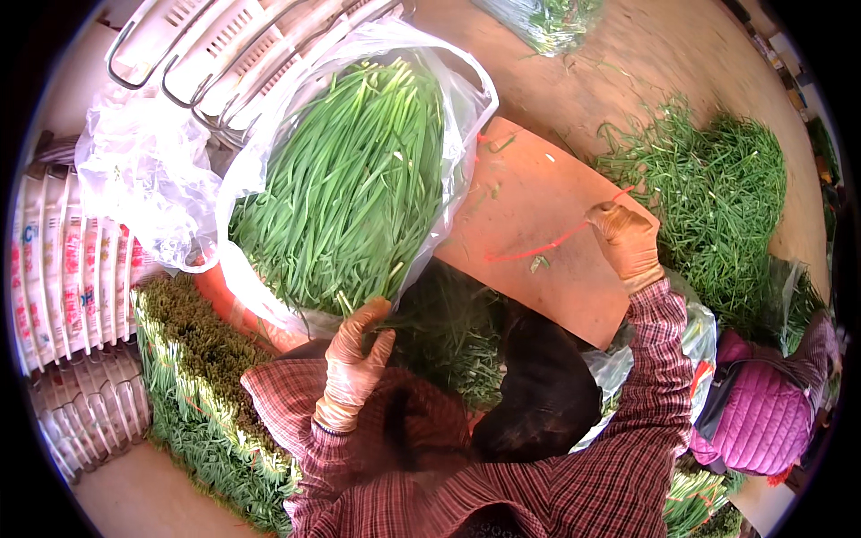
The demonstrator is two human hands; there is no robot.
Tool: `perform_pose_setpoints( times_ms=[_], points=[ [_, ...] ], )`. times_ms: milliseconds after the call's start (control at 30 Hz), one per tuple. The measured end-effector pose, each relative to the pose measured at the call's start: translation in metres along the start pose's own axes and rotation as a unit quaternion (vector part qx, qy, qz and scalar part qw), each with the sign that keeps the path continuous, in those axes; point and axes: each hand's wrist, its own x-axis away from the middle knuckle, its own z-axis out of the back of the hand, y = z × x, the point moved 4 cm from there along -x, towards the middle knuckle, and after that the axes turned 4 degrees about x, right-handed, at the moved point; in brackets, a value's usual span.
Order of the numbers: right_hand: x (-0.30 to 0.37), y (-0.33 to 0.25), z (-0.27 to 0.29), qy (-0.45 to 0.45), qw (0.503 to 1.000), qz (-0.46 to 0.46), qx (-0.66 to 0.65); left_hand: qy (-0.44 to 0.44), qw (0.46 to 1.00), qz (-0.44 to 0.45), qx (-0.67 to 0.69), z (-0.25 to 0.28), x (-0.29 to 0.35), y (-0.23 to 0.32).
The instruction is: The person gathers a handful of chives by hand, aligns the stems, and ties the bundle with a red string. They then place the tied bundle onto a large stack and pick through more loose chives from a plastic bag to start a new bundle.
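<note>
My left hand (354,363), in a tan glove, is at the near edge of a clear plastic bag (471,72) full of green garlic chives (350,179). Its thumb and fingers curl around a few chive stalks, partly blurred. My right hand (623,242), gloved too, is closed on a thin red strip (543,247). One end of that strip trails left above an orange board (538,202); the other pokes out over my knuckles. Bits of leaf lie on the board.
A loose heap of greens (708,197) lies on the floor at right. Bundled chives (206,386) are stacked at left, below crumpled plastic bags (148,170). White crates (215,54) with metal handles stand at far left. Someone in a purple quilted garment (762,417) is at lower right.
</note>
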Motion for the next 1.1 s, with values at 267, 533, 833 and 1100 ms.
perform_pose_setpoints(
  times_ms=[267, 533, 833, 1100],
  points=[
    [0.019, 0.049, -0.1, -0.144, 0.987, -0.063, 0.044, -0.1, 0.988, -0.026, -0.113, 0.011, -0.016, 0.05],
    [-0.008, 0.023, -0.085, -0.155, 0.983, -0.093, 0.039, -0.106, 0.976, 0.07, -0.176, 0.078, -0.096, 0.036],
    [-0.12, -0.137, 0.006, 0.062, 0.982, 0.159, -0.081, 0.049, 0.916, -0.049, -0.395, 0.043, -0.298, 0.0],
    [-0.18, -0.175, -0.009, 0.043, 0.97, 0.181, -0.156, -0.046, 0.907, 0.093, -0.409, 0.033, -0.393, -0.02]
  ],
)
